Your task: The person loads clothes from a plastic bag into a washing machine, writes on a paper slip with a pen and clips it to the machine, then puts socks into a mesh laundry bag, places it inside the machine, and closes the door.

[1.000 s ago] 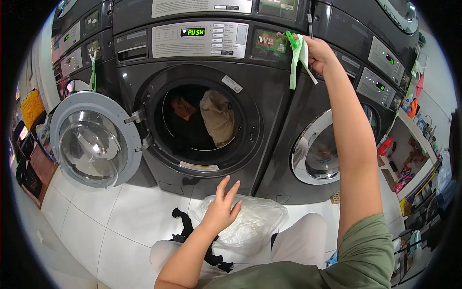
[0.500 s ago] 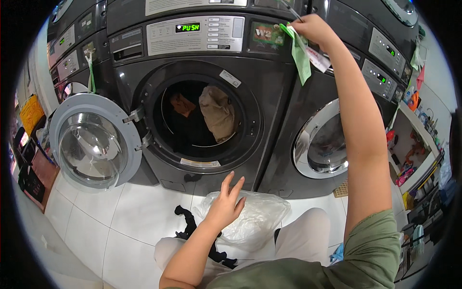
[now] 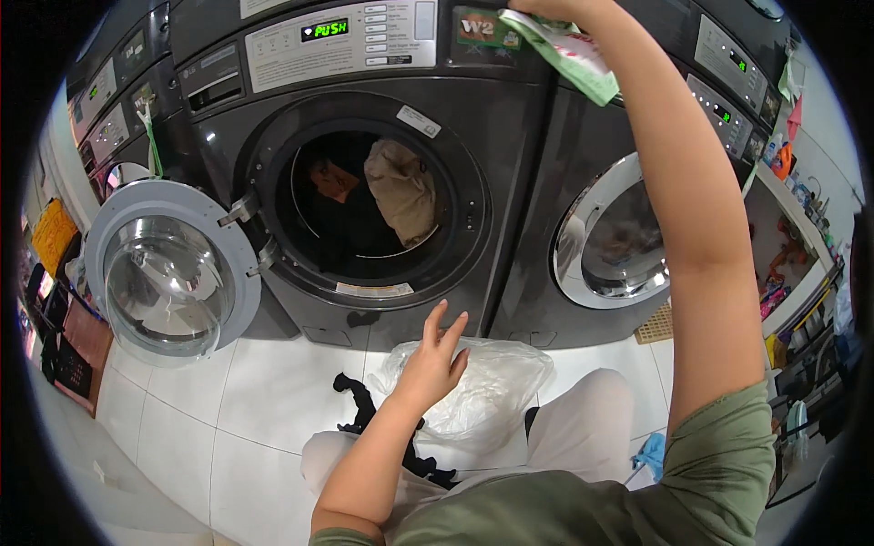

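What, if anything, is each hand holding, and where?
Left hand: nothing. The right hand is cut off at the top; whether it grips the green strip nearby cannot be told.

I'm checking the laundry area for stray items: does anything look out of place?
Yes: a twisted black cloth appears to lie on the white floor, left of the clear plastic bag, outside the open washer; odd, since other clothes are inside.

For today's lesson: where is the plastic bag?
In the head view, the plastic bag lies on the floor, just right of centre, partly behind the left hand, before the open washer.
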Action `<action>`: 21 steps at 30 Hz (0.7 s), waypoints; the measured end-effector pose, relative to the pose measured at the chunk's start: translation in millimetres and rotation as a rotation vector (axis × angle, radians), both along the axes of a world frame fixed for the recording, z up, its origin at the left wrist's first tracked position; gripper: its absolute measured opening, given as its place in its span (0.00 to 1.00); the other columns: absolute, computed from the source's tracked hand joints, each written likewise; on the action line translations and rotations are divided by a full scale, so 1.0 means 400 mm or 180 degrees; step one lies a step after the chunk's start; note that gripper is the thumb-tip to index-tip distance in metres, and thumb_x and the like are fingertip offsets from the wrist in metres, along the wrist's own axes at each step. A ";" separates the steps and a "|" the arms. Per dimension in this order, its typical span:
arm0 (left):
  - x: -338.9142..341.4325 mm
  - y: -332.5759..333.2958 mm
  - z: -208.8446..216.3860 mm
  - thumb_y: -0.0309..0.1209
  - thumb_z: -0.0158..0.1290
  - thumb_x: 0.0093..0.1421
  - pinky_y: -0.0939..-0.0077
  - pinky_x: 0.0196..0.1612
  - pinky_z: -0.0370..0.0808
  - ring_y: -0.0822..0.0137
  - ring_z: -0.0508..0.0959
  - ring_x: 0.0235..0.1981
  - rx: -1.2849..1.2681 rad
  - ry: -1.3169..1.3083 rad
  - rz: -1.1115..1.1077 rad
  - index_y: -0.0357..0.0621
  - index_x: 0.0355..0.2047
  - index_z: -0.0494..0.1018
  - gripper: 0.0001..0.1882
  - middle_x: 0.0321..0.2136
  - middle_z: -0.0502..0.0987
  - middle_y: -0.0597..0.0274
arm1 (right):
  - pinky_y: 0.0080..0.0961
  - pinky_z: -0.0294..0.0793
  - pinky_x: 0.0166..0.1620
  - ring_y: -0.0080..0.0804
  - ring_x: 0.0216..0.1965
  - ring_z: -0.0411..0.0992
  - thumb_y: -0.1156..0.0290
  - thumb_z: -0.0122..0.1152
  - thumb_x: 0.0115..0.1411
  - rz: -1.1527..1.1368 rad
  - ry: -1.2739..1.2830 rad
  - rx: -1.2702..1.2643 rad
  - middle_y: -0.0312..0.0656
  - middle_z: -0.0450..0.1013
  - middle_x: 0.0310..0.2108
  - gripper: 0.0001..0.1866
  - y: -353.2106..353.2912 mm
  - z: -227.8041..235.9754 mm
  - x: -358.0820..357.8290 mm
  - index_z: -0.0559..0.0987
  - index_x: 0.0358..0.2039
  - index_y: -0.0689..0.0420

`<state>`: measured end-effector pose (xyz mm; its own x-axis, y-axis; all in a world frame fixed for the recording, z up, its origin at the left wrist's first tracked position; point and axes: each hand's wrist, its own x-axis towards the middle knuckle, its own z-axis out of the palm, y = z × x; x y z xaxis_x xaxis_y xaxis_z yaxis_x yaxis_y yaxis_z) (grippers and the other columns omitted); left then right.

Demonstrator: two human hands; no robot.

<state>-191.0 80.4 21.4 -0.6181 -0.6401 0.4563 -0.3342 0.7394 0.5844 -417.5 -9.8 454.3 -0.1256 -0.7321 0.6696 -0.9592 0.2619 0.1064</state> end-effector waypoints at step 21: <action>0.023 -0.147 -0.399 0.23 0.51 0.59 0.72 0.40 0.77 0.59 0.74 0.44 0.0012 -0.1801 -0.0407 0.39 0.53 0.69 0.20 0.61 0.55 0.46 | 0.46 0.71 0.46 0.56 0.41 0.73 0.69 0.54 0.58 -0.4757 -0.4589 0.0011 0.58 0.72 0.40 0.12 1.546 -1.990 -0.216 0.74 0.38 0.64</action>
<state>-181.7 21.5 -138.2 -0.8378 -0.5452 0.0302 -0.5035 0.7928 0.3434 -504.0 608.7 -341.6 -0.8066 0.4057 -0.4298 0.5643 0.7449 -0.3559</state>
